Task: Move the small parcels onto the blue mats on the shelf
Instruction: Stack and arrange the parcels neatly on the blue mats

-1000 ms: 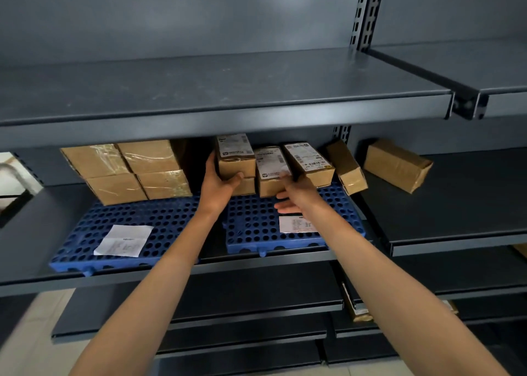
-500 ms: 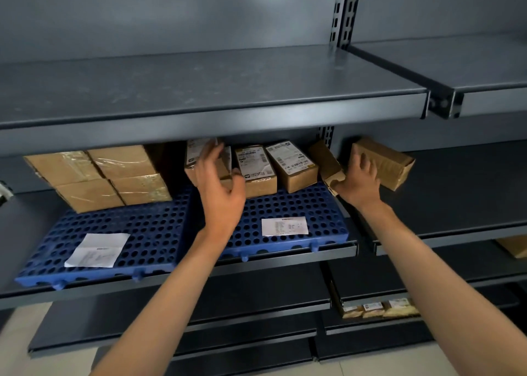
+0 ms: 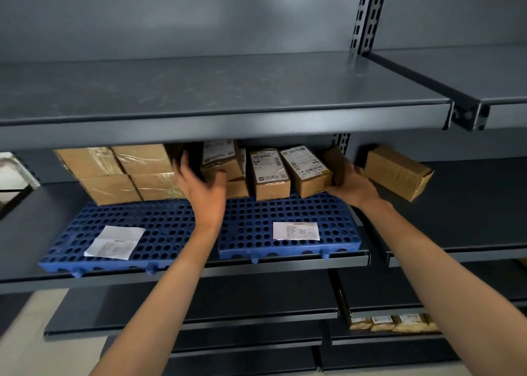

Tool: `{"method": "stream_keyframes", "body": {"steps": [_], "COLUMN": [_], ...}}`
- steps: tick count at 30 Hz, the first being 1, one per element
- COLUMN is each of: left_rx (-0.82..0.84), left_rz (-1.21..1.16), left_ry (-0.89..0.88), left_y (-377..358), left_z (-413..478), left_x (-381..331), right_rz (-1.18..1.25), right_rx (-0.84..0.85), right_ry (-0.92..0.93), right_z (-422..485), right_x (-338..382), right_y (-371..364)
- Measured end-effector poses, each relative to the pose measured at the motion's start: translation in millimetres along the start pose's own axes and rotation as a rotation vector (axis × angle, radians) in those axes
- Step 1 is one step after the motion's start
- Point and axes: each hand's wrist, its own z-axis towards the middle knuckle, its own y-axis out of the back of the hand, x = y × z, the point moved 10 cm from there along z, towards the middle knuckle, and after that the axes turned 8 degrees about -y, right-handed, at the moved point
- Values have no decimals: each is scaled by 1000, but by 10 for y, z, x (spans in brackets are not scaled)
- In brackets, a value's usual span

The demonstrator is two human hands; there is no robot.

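Single head view, close, facing the shelf [image 3: 222, 264] (slightly downward)

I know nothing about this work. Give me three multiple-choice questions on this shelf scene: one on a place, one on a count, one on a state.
1. Where does the plain brown parcel on the far right lie?
A. on a blue mat
B. on the bare dark shelf
C. on the floor

2. How many blue mats are on the shelf?
A. one
B. two
C. four

3. What is the right hand doing?
A. gripping a tilted small parcel
B. hanging free
C. holding a paper slip

Answers: 1 B, it sits right of both mats. 2 B, the left mat and the right mat lie side by side. 3 A, its fingers wrap the parcel's lower end.
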Motion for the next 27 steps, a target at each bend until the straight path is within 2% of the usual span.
{"method": "stream_keyframes", "body": {"steps": [3, 8, 10, 12, 14, 17, 21, 24, 27], "left_rx": [57, 136, 157, 165, 164, 204, 272, 306, 343], "left_rz": [-68, -106, -130, -134, -98, -16, 12, 0, -35], "left_ry": [123, 187, 177, 144, 84, 14, 4, -15, -17], "left_y": [-74, -208, -257, -301, -316, -327, -331, -323, -344], "left_z": [64, 137, 164, 193, 222, 253, 295, 334, 334], "left_x": [184, 347, 356, 352, 315, 282, 349, 373, 386], "right_rz": [-25, 29, 53, -26, -162, -354, -488, -452, -287], "right_rx": [-154, -352, -492, -606, -596, -517, -401, -367, -332], "right_ry": [-35, -93, -3, 180, 348, 501, 561, 583, 623], "right_z": [-19, -198, -365, -607, -816, -997, -954, -910, -946], "right_x": [-21, 69, 338, 802, 1296, 1835, 2103, 2088, 1966], "right_y": [91, 543, 787, 840, 589, 37, -325, -319, -178]}}
